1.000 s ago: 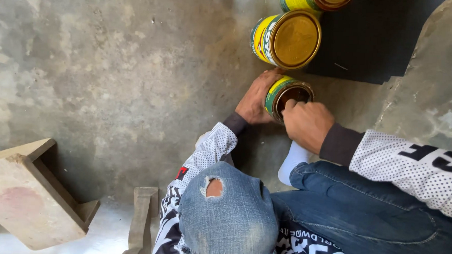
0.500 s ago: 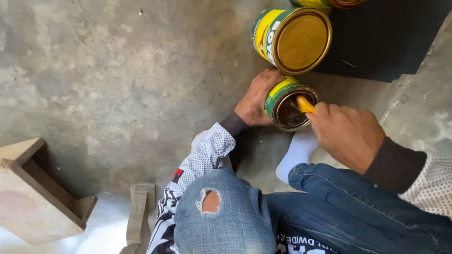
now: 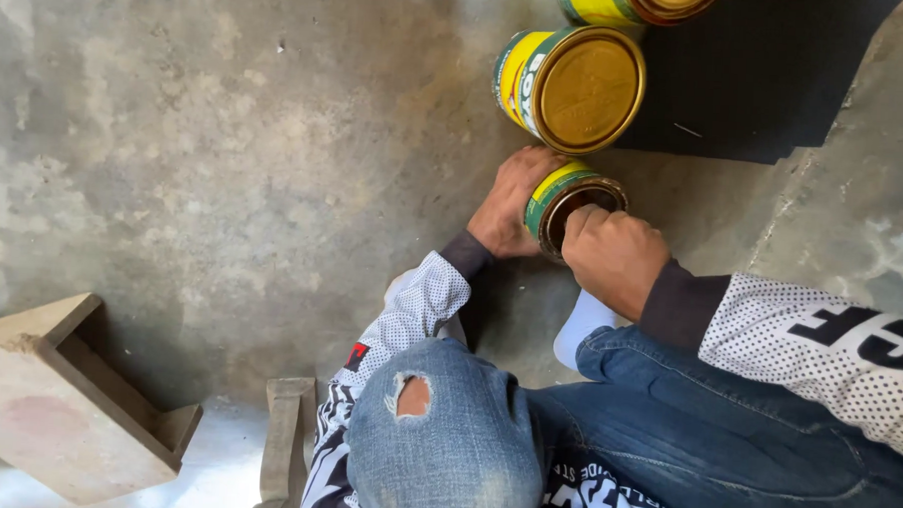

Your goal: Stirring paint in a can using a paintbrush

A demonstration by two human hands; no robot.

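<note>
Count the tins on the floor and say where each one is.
3. A small open tin sits between the left hand and right hand. A large closed tin stands just beyond it. Another tin is cut off by the top edge; more may lie outside the picture.

The bare concrete floor [image 3: 225, 156] lies open to the left of the small open tin [image 3: 573, 203], leaving wide room to approach from that side. Directly behind the tin stands a large lidded can [image 3: 577, 88], nearly touching it, with a second can [image 3: 635, 2] further back, so that way is blocked. The left hand [image 3: 508, 201] covers the tin's left flank and the right hand [image 3: 612, 255] sits over its near rim. The raised knee [image 3: 445, 444] closes the near side. A wooden block [image 3: 56, 400] lies well apart, lower left. Right of the cans a black mat [image 3: 768, 75] seems flat and passable.
</note>
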